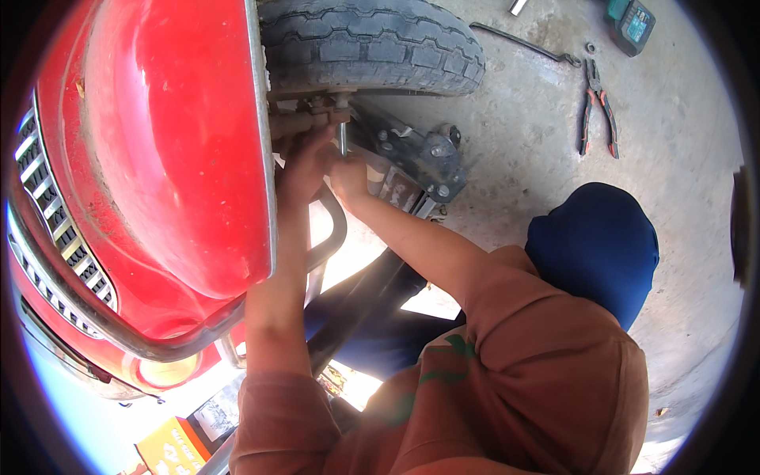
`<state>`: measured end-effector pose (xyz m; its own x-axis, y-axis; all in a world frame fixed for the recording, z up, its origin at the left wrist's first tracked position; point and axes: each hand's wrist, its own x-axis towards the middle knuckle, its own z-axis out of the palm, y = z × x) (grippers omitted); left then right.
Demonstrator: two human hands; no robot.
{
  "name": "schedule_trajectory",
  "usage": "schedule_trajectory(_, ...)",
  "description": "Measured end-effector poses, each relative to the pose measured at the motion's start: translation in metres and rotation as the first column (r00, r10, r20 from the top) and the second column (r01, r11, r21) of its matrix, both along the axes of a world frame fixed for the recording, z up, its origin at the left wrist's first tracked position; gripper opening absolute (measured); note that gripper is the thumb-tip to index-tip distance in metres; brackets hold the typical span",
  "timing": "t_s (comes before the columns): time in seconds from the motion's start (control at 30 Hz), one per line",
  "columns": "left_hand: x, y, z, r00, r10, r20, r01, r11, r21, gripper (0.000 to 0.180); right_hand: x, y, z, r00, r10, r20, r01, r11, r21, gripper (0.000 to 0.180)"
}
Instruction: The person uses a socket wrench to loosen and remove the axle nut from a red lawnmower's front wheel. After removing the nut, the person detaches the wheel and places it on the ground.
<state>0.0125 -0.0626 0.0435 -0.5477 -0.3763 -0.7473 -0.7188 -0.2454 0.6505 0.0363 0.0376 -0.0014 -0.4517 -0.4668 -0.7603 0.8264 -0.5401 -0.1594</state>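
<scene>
Both hands under the tyre (pixel 372 43) — left hand (pixel 305 162) gripping the bracket (pixel 305 119), right hand (pixel 348 178) closed round a metal rod (pixel 343 136).

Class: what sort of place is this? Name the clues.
Probably a vehicle repair spot: bare concrete floor, a red vehicle body with its tyre, and pliers lying loose.

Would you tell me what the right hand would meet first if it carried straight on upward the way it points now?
Probably the metal pin just above the right hand, then the tyre; depth is unclear.
</scene>
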Motion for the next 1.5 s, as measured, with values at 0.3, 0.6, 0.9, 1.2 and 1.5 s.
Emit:
schedule_trajectory(0.3,-0.012,0.020,0.012,1.000,-0.006,0.006,0.005,1.000,0.028,0.034,-0.024,0.027,-0.039,0.959,0.284,-0.008,-0.184,0.602,-0.777,0.044)
schedule_trajectory(0.6,-0.007,0.014,0.006,0.998,-0.026,-0.064,0.027,0.999,0.021,0.035,-0.012,0.018,-0.025,0.983,0.182,0.034,-0.134,0.825,-0.549,0.049)
schedule_trajectory(0.9,-0.002,0.012,0.002,0.968,-0.244,-0.057,0.230,0.956,-0.184,0.033,0.002,0.002,-0.001,0.995,0.072,-0.075,-0.068,0.996,0.054,0.045)
schedule_trajectory(1.2,0.015,0.036,-0.018,0.999,-0.032,0.004,0.032,0.926,-0.377,0.036,-0.018,0.038,-0.040,0.894,-0.009,-0.448,-0.004,1.000,-0.027,0.040)
schedule_trajectory(1.5,-0.002,0.161,-0.038,0.937,0.144,0.317,0.324,-0.030,-0.945,0.040,-0.058,0.068,-0.057,0.891,0.095,-0.444,-0.236,0.932,-0.274,0.021)
